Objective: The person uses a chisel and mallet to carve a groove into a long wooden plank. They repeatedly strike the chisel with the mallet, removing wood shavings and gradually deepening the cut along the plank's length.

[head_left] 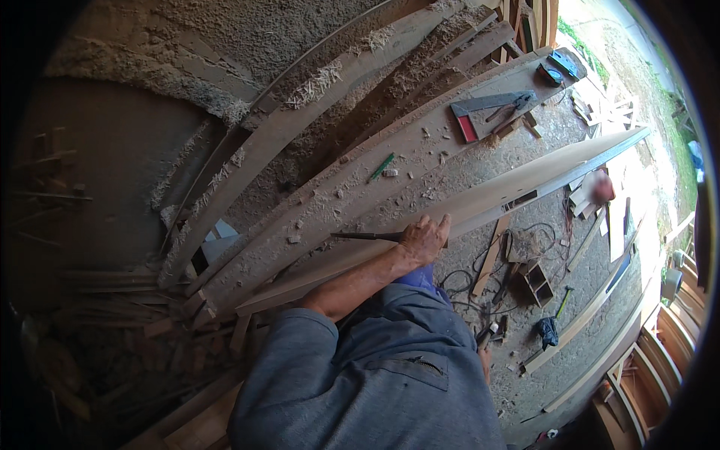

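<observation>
My left hand [425, 238] rests on a long pale wooden plank [480, 193] lying along the bench. Its fingers close round a narrow dark tool [365, 236] with a tapered end pointing left; the exact kind is unclear. A dark slot [520, 200] is cut into the plank's edge, to the right of that hand. Low on my right side, my right hand [484, 358] shows only in part, mostly hidden by my body. It is closed at a dark object with a whitish end [492, 328] that I cannot make out.
On the shavings-strewn bench board [337, 191] lie a green pencil [382, 166], a try square [466, 124] and a blue tape measure [551, 73]. A curved timber [277, 139] stands behind. Cables, a wooden box [535, 283], a hammer [564, 301] and strips cover the floor.
</observation>
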Demonstrator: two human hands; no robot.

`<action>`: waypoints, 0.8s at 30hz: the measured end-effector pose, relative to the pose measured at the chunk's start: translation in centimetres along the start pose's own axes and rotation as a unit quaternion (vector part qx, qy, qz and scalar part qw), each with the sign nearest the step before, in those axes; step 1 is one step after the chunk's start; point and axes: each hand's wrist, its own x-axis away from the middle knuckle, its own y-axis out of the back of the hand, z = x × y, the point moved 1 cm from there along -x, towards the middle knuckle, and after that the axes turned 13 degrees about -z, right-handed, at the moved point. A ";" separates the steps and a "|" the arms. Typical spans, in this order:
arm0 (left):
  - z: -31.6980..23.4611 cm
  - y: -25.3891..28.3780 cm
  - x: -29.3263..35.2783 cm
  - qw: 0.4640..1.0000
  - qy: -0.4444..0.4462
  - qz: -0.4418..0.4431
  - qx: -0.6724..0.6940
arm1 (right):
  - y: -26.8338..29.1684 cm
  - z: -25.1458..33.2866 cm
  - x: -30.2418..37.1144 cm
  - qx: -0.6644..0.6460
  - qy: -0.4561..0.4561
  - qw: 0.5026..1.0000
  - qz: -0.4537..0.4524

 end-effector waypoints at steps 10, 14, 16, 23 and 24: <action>3.5 4.6 2.1 0.991 0.110 0.060 -0.054 | -2.7 5.9 2.4 -0.107 -0.018 0.994 0.032; 3.9 4.5 0.9 0.991 0.094 0.077 -0.056 | -6.3 -1.7 -0.4 -0.080 0.058 0.995 -0.018; 3.4 4.5 0.8 0.990 0.097 0.086 -0.054 | -7.2 -2.3 0.7 -0.080 0.023 0.996 -0.024; 5.0 4.0 0.2 0.993 0.026 0.109 -0.043 | -15.5 -12.7 2.8 -0.102 -0.201 0.973 -0.056; 4.8 4.1 -0.1 0.991 0.017 0.119 -0.051 | -15.9 -13.2 4.1 -0.138 -0.238 0.960 -0.046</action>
